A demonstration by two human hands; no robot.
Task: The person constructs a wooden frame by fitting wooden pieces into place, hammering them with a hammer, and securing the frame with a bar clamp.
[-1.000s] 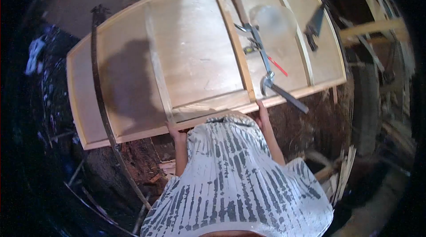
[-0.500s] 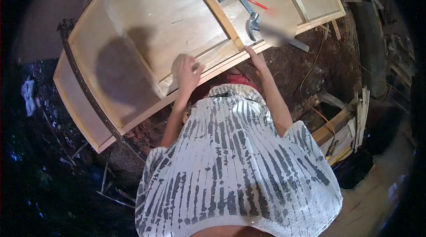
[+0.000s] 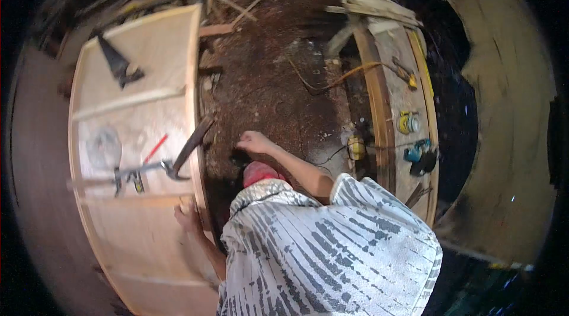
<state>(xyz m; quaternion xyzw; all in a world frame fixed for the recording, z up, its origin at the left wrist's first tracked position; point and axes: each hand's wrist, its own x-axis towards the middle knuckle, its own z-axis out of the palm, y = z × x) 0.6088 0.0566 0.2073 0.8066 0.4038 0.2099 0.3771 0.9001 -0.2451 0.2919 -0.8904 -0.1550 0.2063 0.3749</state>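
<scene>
My left hand [image 3: 187, 216] is at the near edge of a shallow wooden panel frame [image 3: 192, 79], beside a crosspiece. Its fingers are blurred, so its grip is unclear. My right hand [image 3: 255, 141] hangs over the dirt floor, away from the panel, with its fingers curled and no object visible in them. A claw hammer [image 3: 188, 149] lies across the panel's near rim, its handle sticking out. Beside it are a combination square [image 3: 137, 181], a red pencil [image 3: 155, 148] and a second hammer [image 3: 117, 181]. A handsaw [image 3: 115, 61] lies in the far section.
To the right stands a wooden bench [image 3: 388, 49] with a yellow-labelled can [image 3: 409, 122], a teal power tool [image 3: 418, 151] and a yellow tool [image 3: 408, 76]. An orange cord [image 3: 355, 69] runs over the dirt floor [image 3: 255, 67]. Loose wood strips [image 3: 370, 5] lie at the bench's far end.
My view has swung right, bringing the bench and its tools into sight. My right hand has left the panel's rim and is out over the floor. My left hand stays by the panel.
</scene>
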